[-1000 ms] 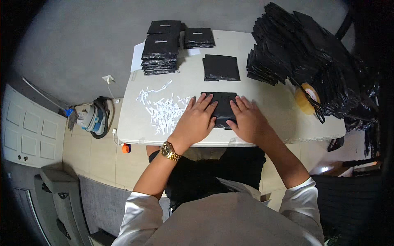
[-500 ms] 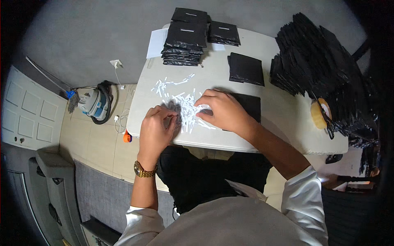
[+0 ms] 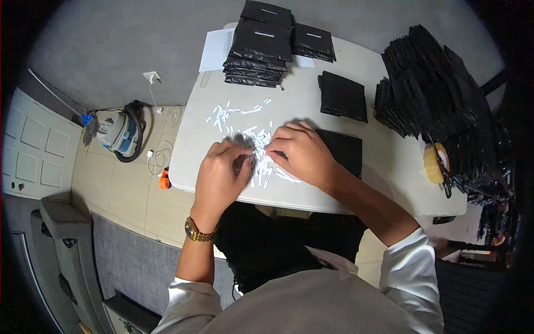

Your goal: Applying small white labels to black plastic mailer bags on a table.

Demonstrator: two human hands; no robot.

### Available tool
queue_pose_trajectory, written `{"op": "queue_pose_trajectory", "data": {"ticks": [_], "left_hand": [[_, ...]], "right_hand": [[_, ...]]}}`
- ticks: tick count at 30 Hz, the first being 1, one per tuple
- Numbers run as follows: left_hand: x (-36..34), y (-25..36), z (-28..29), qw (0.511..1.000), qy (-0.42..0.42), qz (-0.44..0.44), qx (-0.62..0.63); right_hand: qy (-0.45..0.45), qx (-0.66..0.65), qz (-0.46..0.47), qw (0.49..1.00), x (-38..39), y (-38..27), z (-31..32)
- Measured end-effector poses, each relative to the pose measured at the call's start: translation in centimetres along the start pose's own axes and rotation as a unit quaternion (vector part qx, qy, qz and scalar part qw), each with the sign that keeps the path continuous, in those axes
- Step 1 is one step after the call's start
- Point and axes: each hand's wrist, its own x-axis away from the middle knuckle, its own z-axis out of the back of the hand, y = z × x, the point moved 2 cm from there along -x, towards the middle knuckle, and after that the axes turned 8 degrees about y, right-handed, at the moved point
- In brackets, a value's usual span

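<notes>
White table (image 3: 356, 189); two hands (image 3: 261, 161) pinching white paper strips (image 3: 267, 167); three black stacks (image 3: 261, 47).

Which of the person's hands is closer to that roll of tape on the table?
Right. The right hand rests on the white paper strips mid-table, on the side toward the tape roll; the left hand sits beyond it, farther away.

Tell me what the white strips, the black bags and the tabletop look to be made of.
White strips: probably paper, matte, thin and flat, scattered loosely under both hands. Black bags: likely plastic film, slightly glossy, with wrinkles catching light on the stack. Tabletop: looks like moulded plastic or laminate, smooth cream surface with rounded edges; which one cannot be told from above.
</notes>
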Motion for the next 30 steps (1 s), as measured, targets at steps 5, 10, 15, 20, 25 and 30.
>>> {"op": "queue_pose_trajectory", "data": {"ticks": [5, 10, 15, 20, 25, 30], "left_hand": [[-0.4, 0.4, 0.2, 1.000, 0.001, 0.007, 0.009], [-1.2, 0.4, 0.2, 0.997, 0.034, 0.004, 0.069], [-2.9, 2.0, -1.0, 0.994, 0.042, -0.070, 0.070], [-3.2, 3.9, -2.2, 0.991, -0.032, -0.008, 0.133], [-3.8, 5.1, -4.6, 0.977, -0.077, 0.072, 0.184], [-5.1, 7.9, -8.1, 0.973, -0.145, 0.044, 0.174]], "right_hand": [[0.040, -0.036, -0.015, 0.998, -0.2, 0.3, 0.4], [0.037, -0.145, -0.136, 0.979, 0.0, 0.7, 2.8], [0.026, -0.238, -0.195, 0.951, 1.1, 2.2, 4.3], [0.024, -0.255, -0.221, 0.941, 2.4, 3.1, 5.1], [0.027, -0.250, -0.242, 0.937, 5.5, 3.9, 7.6], [0.040, -0.259, -0.276, 0.925, 9.1, 5.4, 10.1]]}}
